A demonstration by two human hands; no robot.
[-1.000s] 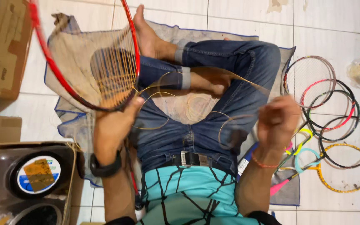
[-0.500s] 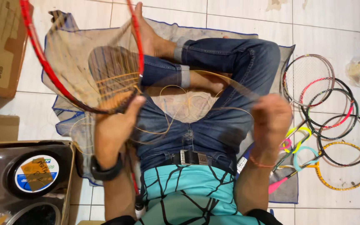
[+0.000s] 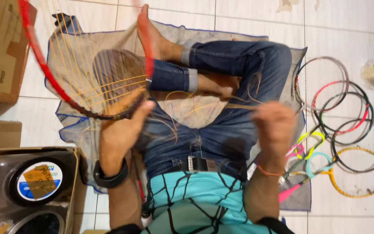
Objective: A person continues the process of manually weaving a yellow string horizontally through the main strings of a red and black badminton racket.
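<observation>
I sit cross-legged on a grey mat (image 3: 288, 65) on a tiled floor. My left hand (image 3: 120, 132) grips the lower rim of a red and black racket frame (image 3: 44, 71), which is partly strung with yellow string (image 3: 109, 84). My right hand (image 3: 275, 128) is blurred and raised over my lap, pinching the loose end of the yellow string that loops across my jeans (image 3: 221, 134). A black band sits on my left wrist, an orange one on my right.
A pile of several racket frames (image 3: 347, 125) in different colours lies on the floor to the right. Cardboard boxes (image 3: 1, 56) stand at the left. A box with round black spools (image 3: 35, 182) is at the lower left.
The racket frame has tilted and shifted a little to the left in my left hand. My right hand has pulled the string, staying over my lap.
</observation>
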